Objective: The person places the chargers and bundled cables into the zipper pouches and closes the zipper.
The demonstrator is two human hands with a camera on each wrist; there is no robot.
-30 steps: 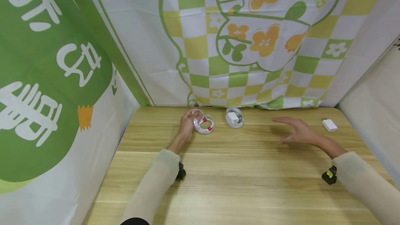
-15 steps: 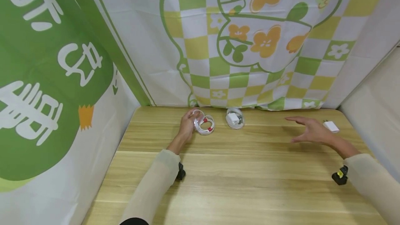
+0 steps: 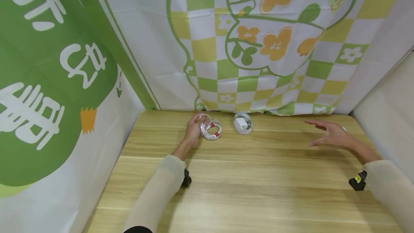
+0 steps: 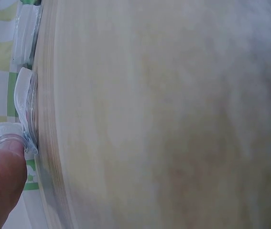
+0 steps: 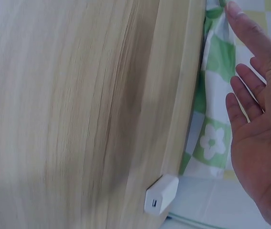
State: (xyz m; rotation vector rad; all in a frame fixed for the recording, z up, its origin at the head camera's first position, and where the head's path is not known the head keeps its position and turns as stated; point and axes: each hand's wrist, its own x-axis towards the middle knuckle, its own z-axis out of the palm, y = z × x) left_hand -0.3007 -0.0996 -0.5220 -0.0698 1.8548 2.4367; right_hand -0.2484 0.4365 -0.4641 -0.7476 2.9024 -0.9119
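At the table's back edge my left hand (image 3: 193, 129) pinches the rim of a round clear zip pouch (image 3: 203, 129). A coiled white cable (image 3: 220, 129) with red ties lies in the pouch. In the left wrist view, my thumb (image 4: 6, 164) presses on the pouch's rounded edge, and a small zipper pull (image 4: 32, 150) hangs beside it. My right hand (image 3: 334, 135) is held over the right side, thumb and fingers spread, nothing between them. Near it on the table is a white charger plug (image 5: 161, 194), mostly hidden behind the hand in the head view.
A second round clear pouch (image 3: 248, 129), with a white charger block (image 3: 240, 123) inside, lies on the wooden table (image 3: 245, 190) right of the first. A checkered cloth (image 3: 226, 74) hangs along the back edge. Fabric walls (image 3: 97, 146) stand at both sides.
My right hand has moved to the right and now covers most of the charger plug in the head view. The left hand stays on the pouch in the same place.
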